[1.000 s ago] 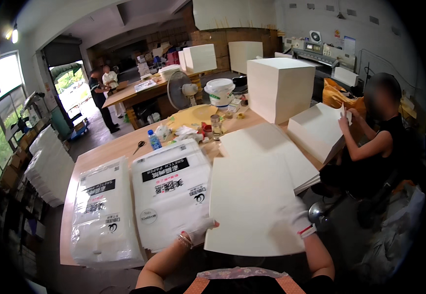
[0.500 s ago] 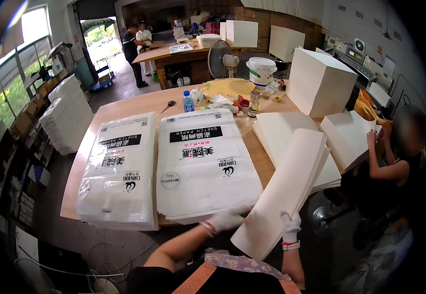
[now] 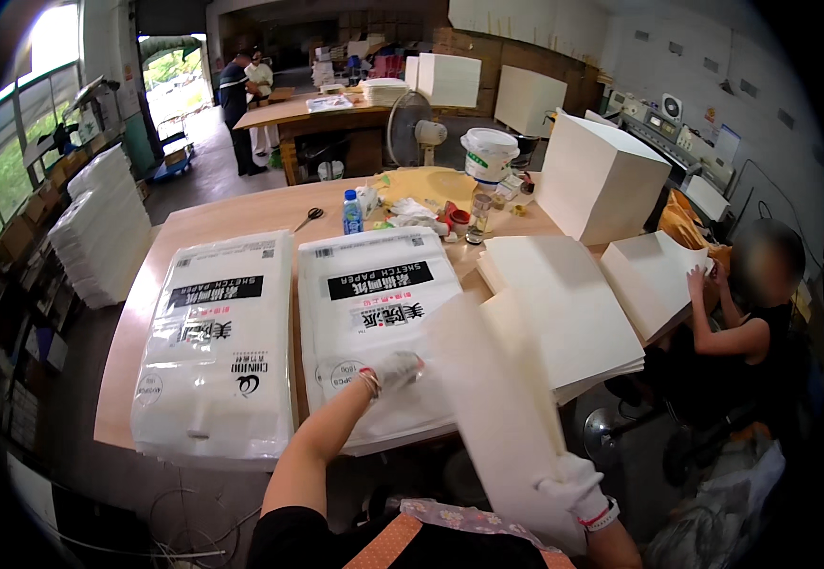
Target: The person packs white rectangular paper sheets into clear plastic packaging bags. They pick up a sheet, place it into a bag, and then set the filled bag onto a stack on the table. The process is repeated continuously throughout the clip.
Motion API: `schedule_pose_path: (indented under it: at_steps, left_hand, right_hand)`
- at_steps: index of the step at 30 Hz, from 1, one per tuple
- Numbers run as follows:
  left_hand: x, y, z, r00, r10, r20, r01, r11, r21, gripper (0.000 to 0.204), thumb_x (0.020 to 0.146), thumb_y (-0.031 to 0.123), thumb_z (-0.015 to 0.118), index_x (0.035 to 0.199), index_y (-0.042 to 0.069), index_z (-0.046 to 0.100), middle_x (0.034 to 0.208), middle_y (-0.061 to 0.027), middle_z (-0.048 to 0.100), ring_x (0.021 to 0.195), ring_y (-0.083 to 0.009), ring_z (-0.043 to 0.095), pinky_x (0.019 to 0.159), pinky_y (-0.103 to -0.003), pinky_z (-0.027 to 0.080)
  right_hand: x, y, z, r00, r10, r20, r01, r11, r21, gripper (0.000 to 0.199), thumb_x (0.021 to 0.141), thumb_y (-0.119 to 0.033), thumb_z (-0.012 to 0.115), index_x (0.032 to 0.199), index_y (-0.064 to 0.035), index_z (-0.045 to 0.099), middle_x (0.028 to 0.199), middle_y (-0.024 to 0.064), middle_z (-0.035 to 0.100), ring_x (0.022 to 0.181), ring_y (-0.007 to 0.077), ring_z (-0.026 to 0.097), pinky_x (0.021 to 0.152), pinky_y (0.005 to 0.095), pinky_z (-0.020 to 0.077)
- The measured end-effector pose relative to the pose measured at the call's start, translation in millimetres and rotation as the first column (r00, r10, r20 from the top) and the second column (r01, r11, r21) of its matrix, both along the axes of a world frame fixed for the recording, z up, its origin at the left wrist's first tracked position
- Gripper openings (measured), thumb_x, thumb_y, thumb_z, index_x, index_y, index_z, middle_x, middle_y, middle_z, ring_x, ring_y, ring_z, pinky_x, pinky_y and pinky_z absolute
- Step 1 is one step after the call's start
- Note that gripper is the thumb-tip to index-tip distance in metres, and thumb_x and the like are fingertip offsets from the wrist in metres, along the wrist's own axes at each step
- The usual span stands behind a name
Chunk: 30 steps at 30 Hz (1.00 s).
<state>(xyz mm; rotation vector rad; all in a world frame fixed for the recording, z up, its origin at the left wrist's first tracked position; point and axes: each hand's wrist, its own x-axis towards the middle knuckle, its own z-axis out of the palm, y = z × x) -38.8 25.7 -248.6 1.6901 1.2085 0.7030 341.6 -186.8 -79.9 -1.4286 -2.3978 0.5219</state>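
Note:
My right hand (image 3: 573, 488), in a white glove, grips the lower edge of a bent sheaf of large white paper sheets (image 3: 502, 398). The sheaf stands tilted in front of me, its upper part blurred. My gloved left hand (image 3: 398, 373) is over the right-hand stack of printed clear plastic bags (image 3: 374, 308), left of the sheaf; motion smears its fingers. Beside that stack, further left, lies another pile of the same printed bags (image 3: 213, 351). Right of the sheaf is a low stack of white paper sheets (image 3: 573, 294) on the wooden table (image 3: 194, 223).
At the table's back stand a blue-labelled bottle (image 3: 352, 213), scissors (image 3: 309, 218), a glass jar (image 3: 478, 218), a white bucket (image 3: 490, 156) and a tall paper block (image 3: 602, 180). A co-worker (image 3: 763, 332) sits at the right, hands on another paper stack (image 3: 654, 275). A fan (image 3: 417, 133) stands behind.
My left hand has moved up and left from beside the sheaf to over the right-hand bag stack. The sheaf has swung leftward at its top, my right hand lower. The whole view has shifted slightly.

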Motion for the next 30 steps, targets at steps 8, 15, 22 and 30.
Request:
schedule_pose_path:
  at_steps: [8,15,22,30]
  left_hand:
    - [16.0,41.0,232.1,0.670,0.025,0.742,-0.008,1.000,-0.026,0.013,0.085,0.013,0.056,0.096,0.006,0.055,0.076,0.0018,0.053,0.066,-0.0077,0.049,0.058,-0.024,0.044]
    - [95.1,-25.0,238.1,0.968,-0.001,-0.253,0.121,0.880,0.460,0.029,0.082,0.016,0.056,0.111,0.007,0.056,0.079,-0.0049,0.063,0.064,-0.0120,0.059,0.061,-0.028,0.049]
    - [157.8,-72.9,169.6,0.997,0.071,0.019,-0.073,0.962,0.263,0.027,0.086,0.017,0.053,0.110,0.006,0.050,0.084,-0.0155,0.063,0.075,-0.0299,0.062,0.067,-0.037,0.048]
    - [93.9,-128.0,54.8,0.784,0.331,-0.525,0.343,0.474,0.811,0.036,0.080,0.017,0.061,0.114,0.011,0.051,0.098,-0.0090,0.054,0.085,-0.0251,0.057,0.068,-0.038,0.051]
  right_hand:
    - [-17.3,13.6,-39.9,0.968,-0.018,0.252,0.137,0.875,-0.465,0.041,0.076,-0.045,0.056,0.087,-0.0069,0.065,0.086,0.0174,0.064,0.083,0.0337,0.062,0.073,0.0402,0.0489]
    - [-13.8,58.3,-23.6,0.895,0.125,0.429,-0.010,0.965,-0.260,0.037,0.080,-0.040,0.051,0.091,-0.0077,0.065,0.090,0.0177,0.065,0.084,0.0338,0.062,0.073,0.0409,0.0494]
    - [-38.8,157.0,-20.3,0.932,-0.297,-0.208,0.266,0.950,-0.165,0.039,0.078,-0.031,0.063,0.107,-0.0070,0.054,0.097,0.0159,0.058,0.085,0.0307,0.059,0.074,0.0385,0.0484]
    - [-24.7,214.6,-154.2,0.952,-0.206,-0.224,0.270,0.912,0.309,0.041,0.086,-0.014,0.050,0.124,-0.0069,0.037,0.128,0.0254,0.037,0.111,0.0423,0.047,0.089,0.0447,0.0430]
